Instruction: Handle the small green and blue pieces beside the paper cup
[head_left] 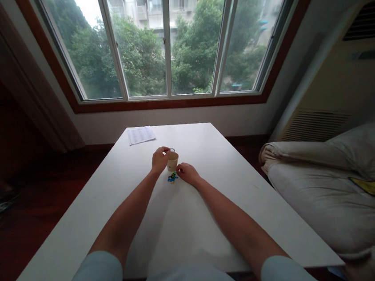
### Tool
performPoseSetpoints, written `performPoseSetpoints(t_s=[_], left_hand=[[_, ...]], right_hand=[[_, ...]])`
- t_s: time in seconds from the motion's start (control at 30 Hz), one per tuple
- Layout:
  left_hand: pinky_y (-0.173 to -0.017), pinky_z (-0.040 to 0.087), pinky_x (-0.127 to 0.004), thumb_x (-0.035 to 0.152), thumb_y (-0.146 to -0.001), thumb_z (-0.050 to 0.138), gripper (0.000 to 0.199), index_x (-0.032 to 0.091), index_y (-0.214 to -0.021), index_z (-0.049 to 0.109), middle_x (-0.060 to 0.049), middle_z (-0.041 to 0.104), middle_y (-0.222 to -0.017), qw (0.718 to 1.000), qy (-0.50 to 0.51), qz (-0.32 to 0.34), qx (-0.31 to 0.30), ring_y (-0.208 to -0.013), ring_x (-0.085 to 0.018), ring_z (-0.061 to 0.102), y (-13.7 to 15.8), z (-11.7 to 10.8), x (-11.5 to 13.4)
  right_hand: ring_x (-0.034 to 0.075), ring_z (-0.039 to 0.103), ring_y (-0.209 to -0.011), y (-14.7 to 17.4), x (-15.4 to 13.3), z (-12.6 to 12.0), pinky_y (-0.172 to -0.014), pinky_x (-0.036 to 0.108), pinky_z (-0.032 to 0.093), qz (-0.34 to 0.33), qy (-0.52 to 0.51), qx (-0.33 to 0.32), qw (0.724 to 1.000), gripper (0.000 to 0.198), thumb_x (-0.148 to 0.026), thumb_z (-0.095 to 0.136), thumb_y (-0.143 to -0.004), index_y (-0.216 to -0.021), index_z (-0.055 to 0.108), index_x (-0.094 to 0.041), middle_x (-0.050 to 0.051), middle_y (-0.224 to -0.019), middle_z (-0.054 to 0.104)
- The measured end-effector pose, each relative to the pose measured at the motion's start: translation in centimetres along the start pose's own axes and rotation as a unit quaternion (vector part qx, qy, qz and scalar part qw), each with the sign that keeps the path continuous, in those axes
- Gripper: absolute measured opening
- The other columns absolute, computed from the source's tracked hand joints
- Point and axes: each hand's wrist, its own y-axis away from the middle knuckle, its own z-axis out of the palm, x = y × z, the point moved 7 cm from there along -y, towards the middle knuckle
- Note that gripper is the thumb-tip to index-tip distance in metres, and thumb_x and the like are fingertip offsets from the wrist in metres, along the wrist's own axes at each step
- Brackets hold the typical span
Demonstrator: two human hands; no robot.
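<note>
A light brown paper cup (172, 161) stands upright on the white table, its mouth facing up. My left hand (160, 160) is at the cup's left side, fingers pinched together by the rim. Just beyond the rim, close to these fingertips, shows a thin dark loop (173, 149); whether they grip it is unclear. In front of the cup lies a small cluster of blue, green and yellow pieces (172, 177), too small to name. My right hand (188, 173) rests at the right of this cluster with curled fingers, its fingertips touching or nearly touching the pieces. What it pinches is hidden.
Printed paper sheets (141, 135) lie at the far left of the white table (243, 224). Beyond is a window (164, 49). At the right stand a beige padded sofa (313, 190) and a large air conditioner (329, 89). A curtain (30, 85) hangs at the left.
</note>
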Motion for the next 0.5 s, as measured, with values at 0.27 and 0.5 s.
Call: performPoseSetpoints(t_s=[0.27,0.5], left_hand=[[-0.078,0.046,-0.03,0.026,-0.095,0.045,0.022,0.019,-0.101,0.065,-0.007,0.062,-0.1,0.995,-0.057,0.012,0.077,-0.078,-0.015,0.055,1.8,-1.9,-0.7],[-0.079,0.047,-0.028,0.02,-0.092,0.044,0.022,0.019,-0.104,0.063,-0.006,0.061,-0.103,0.993,-0.113,0.022,0.027,-0.079,-0.015,0.056,3.5,-2.0,-4.1]], right_hand=[[0.017,0.053,-0.089,0.2,-0.2,-0.5,-0.076,0.025,0.037,0.016,0.023,0.019,0.999,0.009,-0.02,0.056,-0.091,-0.094,0.064,-0.02,0.005,-0.092,0.062],[0.017,0.054,-0.091,0.4,-0.6,-0.4,-0.081,0.026,0.039,0.036,0.026,0.02,0.999,0.014,-0.018,0.055,-0.091,-0.102,0.065,-0.02,0.006,-0.097,0.063]])
